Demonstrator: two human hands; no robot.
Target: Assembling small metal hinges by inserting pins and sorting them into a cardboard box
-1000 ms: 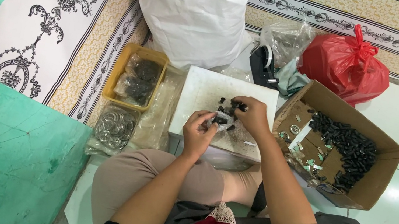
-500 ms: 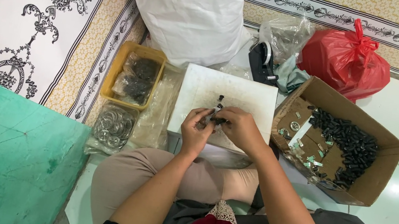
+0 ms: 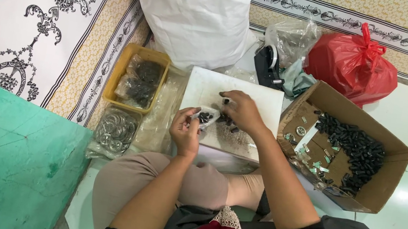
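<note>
Small clear bag (image 3: 207,116) of dark pieces near the white board's (image 3: 263,94) front-left corner, pinched shut in the left hand (image 3: 185,130). Right hand (image 3: 242,111) curled, palm down, over small black parts (image 3: 228,121) mid-board, perhaps gripping some; cannot tell. Cardboard box (image 3: 389,175) beside the right edge, yellow tray (image 3: 121,69) off the left.

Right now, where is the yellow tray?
In the head view, the yellow tray lies on the floor left of the white board, just above a clear bag of metal rings and below the big white sack.

Small clear plastic bag (image 3: 207,116) held open above white board (image 3: 251,98); dark small parts (image 3: 226,119) beside it.
</note>
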